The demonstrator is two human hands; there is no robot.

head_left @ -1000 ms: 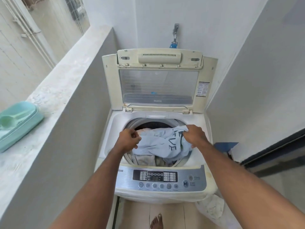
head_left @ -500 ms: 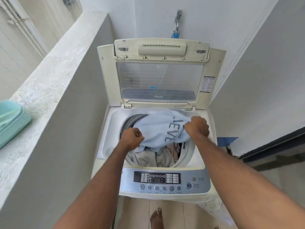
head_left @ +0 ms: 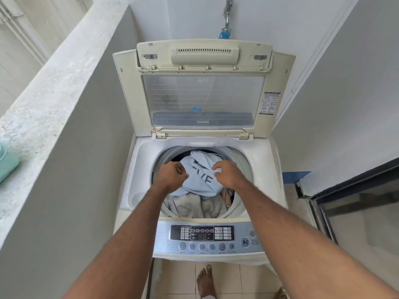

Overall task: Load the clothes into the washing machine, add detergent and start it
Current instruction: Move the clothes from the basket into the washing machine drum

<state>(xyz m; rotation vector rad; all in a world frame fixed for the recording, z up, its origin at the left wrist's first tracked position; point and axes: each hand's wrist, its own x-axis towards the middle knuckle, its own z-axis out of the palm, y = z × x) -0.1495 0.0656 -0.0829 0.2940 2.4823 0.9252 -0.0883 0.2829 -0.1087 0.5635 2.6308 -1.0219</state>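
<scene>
Sitting way off on the left ledge (head_left: pixel 64 67) is a mint-green container (head_left: pixel 6 165), only its edge showing, nowhere near the action. Moving over to the washing machine (head_left: pixel 138 169), its lid (head_left: pixel 203 91) is flipped up against the back wall with a tap (head_left: pixel 227 16) above it. The left hand (head_left: pixel 171 176) is down over the drum opening, knuckles up, fingers curled in and bunching the left edge of the light blue shirt (head_left: pixel 200 178). That shirt is inside the drum mouth, right between both hands, printed letters facing up, lying on top of pale denim clothes (head_left: pixel 194 205) already in there. The right hand (head_left: pixel 228 174) is on the shirt's right side, fingers bent and spread a bit; looks like it's pinching the fabric, but honestly I can't tell for sure if it's got a hold. Both forearms reach in straight from the bottom corners, over the control panel (head_left: pixel 203 236). A bare foot (head_left: pixel 205 281) shows on the tiles below.
</scene>
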